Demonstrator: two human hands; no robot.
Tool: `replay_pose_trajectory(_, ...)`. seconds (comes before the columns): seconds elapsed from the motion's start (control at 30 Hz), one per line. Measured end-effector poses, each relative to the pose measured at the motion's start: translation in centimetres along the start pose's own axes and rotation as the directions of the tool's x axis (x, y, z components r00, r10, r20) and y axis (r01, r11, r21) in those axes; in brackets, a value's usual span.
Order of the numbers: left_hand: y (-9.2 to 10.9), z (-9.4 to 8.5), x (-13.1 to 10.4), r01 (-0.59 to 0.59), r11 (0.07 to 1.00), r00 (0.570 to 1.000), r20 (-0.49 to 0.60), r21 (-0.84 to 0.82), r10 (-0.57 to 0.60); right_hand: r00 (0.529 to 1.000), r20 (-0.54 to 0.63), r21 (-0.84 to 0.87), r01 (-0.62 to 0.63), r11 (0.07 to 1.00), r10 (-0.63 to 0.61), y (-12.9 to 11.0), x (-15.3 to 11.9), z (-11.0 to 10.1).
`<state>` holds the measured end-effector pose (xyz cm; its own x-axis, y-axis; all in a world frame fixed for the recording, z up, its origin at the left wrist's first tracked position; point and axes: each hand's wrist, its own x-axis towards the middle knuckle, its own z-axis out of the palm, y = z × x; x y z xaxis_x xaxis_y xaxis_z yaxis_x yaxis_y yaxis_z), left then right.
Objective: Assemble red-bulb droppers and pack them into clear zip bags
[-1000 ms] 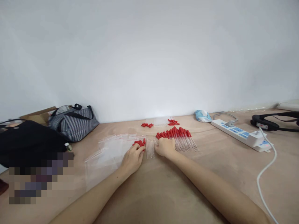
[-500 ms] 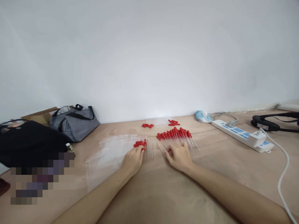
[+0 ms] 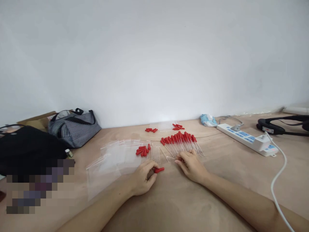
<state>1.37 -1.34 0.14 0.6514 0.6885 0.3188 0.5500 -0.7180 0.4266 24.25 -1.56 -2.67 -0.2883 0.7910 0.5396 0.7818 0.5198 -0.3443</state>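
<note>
My left hand (image 3: 145, 178) pinches a red rubber dropper bulb (image 3: 159, 169) between thumb and fingertips, its narrow end pointing right. Opposite it, my right hand (image 3: 191, 166) grips a thin glass dropper tube (image 3: 171, 157) whose end sticks out to the left. A small pile of red bulbs (image 3: 142, 150) lies beyond my left hand. Beside that pile stretches a row of bare glass tubes (image 3: 155, 154). Behind my right hand, several droppers with red bulbs fitted (image 3: 180, 138) lie side by side. Clear plastic bags (image 3: 116, 161) are spread out left of the tubes.
Farther back lie more red bulbs (image 3: 178, 127) and tubes (image 3: 164, 126). On the right are a power strip (image 3: 243, 137) with a white cable (image 3: 277, 180), a blue crumpled item (image 3: 208, 120) and black headgear (image 3: 270, 126). A striped bag (image 3: 74, 129) and black bag (image 3: 31, 148) stand left.
My left hand has moved from the bulb pile toward the right and nearer, bringing one red bulb. My right hand has drawn slightly back with a glass tube in its fingers.
</note>
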Motion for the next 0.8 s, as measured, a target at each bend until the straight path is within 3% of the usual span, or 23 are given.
replay_pose_trajectory(0.23, 0.3, 1.1, 0.9, 0.039, 0.998, 0.996, -0.084, 0.053, -0.035, 0.989, 0.005, -0.054, 0.148, 0.988, -0.148, -0.6, 0.0, 0.1)
replay_pose_trajectory(0.4, 0.1, 1.3, 1.0, 0.078, 0.997, 0.981, -0.174, -0.029, -0.082, 0.983, 0.03, 0.018, 0.182, 0.983, -0.182, -1.3, -0.1, -0.3)
replay_pose_trajectory(0.53, 0.2, 1.1, 1.0, 0.123, 0.982, 0.978, -0.153, -0.146, -0.145, 0.983, 0.046, 0.07, 0.176, 0.982, -0.179, -1.8, -0.1, -0.5)
replay_pose_trajectory(0.8, 0.4, 1.1, 1.1, 0.105, 0.967, 0.983, -0.123, -0.232, -0.136, 0.978, 0.041, 0.069, 0.201, 0.977, -0.204, -2.0, -0.1, -0.3)
